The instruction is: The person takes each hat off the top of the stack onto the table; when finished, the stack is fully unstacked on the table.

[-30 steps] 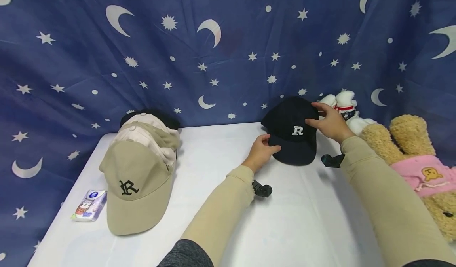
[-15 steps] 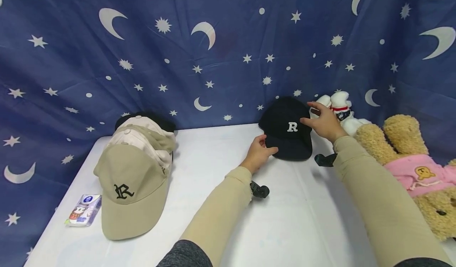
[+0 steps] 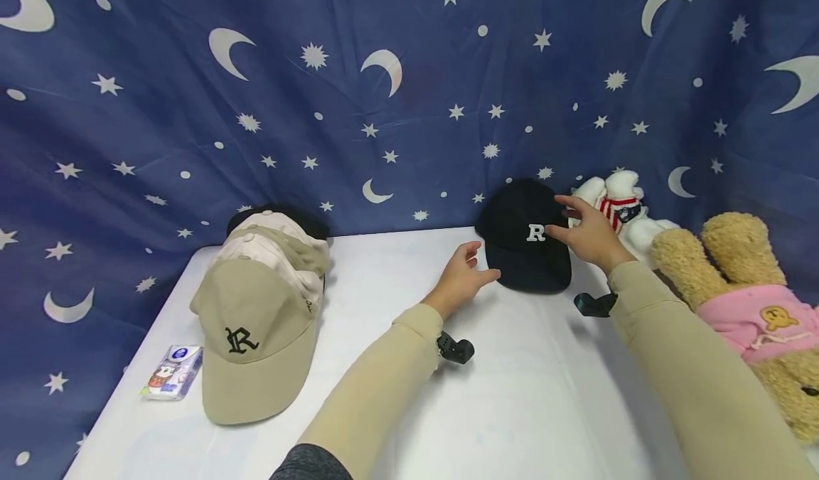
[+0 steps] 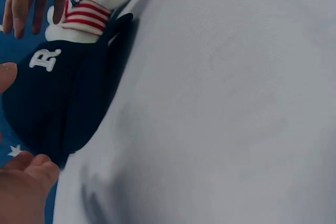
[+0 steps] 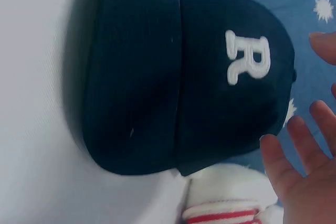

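A dark navy cap with a white letter R sits upright at the back of the white table, its brim forward. Beside the cap's left edge is my left hand, fingers and thumb spread, close to the brim. My right hand is at the cap's right side, thumb and fingers apart around the crown. In the right wrist view, a gap separates those fingers from the crown. In the left wrist view, my left fingertips are near the cap's lower edge; contact is hard to tell.
A row of nested caps, beige and pale ones with a black one behind, lies at the left. Beside them is a small tissue pack. White plush toys and a brown teddy bear lie at the right, before a starry curtain.
My left hand has drawn slightly left from the cap's brim. My right hand has shifted a little lower, showing more of the striped plush. The cap stays in place while the head view shifts.
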`<move>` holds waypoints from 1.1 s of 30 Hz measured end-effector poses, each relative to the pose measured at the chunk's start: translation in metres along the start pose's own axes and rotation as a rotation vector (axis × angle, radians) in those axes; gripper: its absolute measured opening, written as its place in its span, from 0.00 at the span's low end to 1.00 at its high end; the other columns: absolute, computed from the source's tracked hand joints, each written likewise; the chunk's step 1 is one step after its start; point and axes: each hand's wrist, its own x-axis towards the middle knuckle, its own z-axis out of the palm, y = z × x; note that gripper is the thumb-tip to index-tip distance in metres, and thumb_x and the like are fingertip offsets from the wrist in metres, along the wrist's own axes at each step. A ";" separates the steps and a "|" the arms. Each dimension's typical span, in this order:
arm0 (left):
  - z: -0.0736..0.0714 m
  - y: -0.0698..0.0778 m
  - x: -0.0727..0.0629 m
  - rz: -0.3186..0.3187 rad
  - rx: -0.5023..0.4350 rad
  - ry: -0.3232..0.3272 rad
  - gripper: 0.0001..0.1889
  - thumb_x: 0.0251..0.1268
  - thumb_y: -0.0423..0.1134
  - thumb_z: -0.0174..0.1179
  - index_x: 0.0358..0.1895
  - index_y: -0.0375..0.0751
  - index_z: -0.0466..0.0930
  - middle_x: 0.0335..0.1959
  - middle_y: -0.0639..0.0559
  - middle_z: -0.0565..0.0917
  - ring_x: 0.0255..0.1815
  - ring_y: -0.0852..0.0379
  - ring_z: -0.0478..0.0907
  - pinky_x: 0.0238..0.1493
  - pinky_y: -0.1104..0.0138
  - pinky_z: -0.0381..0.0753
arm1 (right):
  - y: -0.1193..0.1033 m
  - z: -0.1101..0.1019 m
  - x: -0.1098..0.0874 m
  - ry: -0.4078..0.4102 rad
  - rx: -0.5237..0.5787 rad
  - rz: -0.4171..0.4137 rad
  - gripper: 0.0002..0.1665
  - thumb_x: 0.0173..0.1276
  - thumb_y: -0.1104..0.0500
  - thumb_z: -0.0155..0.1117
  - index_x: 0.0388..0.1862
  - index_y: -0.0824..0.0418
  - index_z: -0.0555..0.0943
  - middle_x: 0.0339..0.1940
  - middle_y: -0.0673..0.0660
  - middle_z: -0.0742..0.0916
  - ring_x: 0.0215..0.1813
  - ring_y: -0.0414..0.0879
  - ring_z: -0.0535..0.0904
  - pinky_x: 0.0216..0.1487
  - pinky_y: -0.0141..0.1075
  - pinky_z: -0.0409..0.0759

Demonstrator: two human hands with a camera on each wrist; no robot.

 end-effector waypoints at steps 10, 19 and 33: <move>-0.033 0.007 -0.030 0.043 0.061 -0.015 0.38 0.59 0.36 0.69 0.73 0.40 0.64 0.73 0.46 0.67 0.73 0.48 0.65 0.68 0.59 0.68 | -0.017 0.019 -0.022 0.004 0.014 -0.144 0.41 0.67 0.55 0.69 0.74 0.66 0.65 0.66 0.72 0.73 0.65 0.66 0.70 0.63 0.61 0.69; -0.071 0.010 -0.064 0.070 0.085 0.006 0.39 0.59 0.39 0.70 0.74 0.43 0.63 0.73 0.51 0.66 0.74 0.51 0.63 0.69 0.56 0.67 | -0.036 0.045 -0.037 0.007 -0.001 -0.312 0.37 0.64 0.62 0.73 0.70 0.68 0.71 0.65 0.67 0.76 0.62 0.60 0.73 0.56 0.47 0.76; -0.131 0.012 -0.139 0.162 0.069 0.089 0.38 0.58 0.35 0.72 0.72 0.41 0.66 0.72 0.48 0.68 0.73 0.50 0.63 0.68 0.54 0.69 | -0.073 0.092 -0.059 -0.068 0.039 -0.376 0.38 0.61 0.61 0.75 0.70 0.63 0.72 0.67 0.61 0.76 0.63 0.57 0.74 0.58 0.55 0.76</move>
